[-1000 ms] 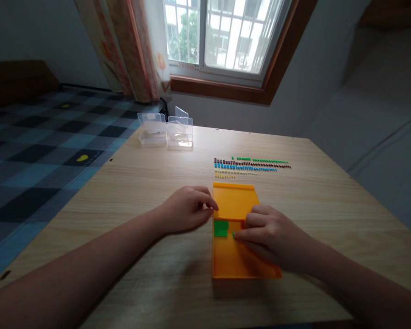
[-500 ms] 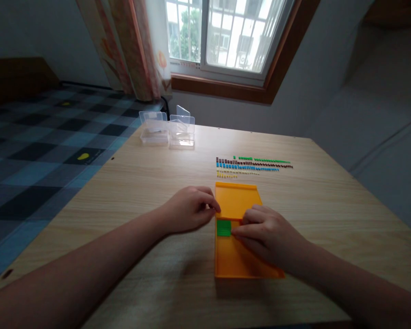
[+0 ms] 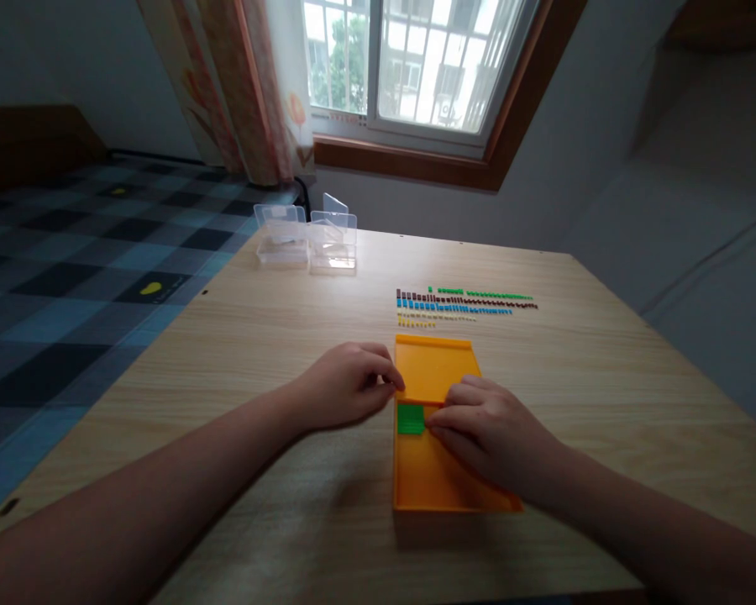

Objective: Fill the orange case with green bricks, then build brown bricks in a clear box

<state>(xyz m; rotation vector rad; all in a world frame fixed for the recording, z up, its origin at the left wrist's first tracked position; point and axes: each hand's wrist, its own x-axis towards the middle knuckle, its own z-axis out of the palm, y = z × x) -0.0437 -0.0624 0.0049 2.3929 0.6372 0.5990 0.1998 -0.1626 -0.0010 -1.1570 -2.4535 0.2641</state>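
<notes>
An orange tray (image 3: pixel 425 483) lies on the wooden table (image 3: pixel 277 336) in front of me, with a raised orange panel over its far half. A patch of green pieces (image 3: pixel 410 418) sits in the near half, against that panel. My left hand (image 3: pixel 346 385) curls against the tray's left edge, fingertips pinched on the rim. My right hand (image 3: pixel 488 428) rests inside the tray with its fingers pressed together just right of the green patch; whether a piece is between the fingertips is hidden.
Rows of small green, brown, blue and yellow pieces (image 3: pixel 463 304) lie beyond the tray. Two clear plastic boxes (image 3: pixel 307 239) stand at the table's far left. A checked bed (image 3: pixel 69 269) is on the left, a window (image 3: pixel 409 59) behind.
My right hand slid a little towards the far side of the tray, up to the green patch, and the small green piece seen at its fingertips no longer shows apart. The left hand stayed.
</notes>
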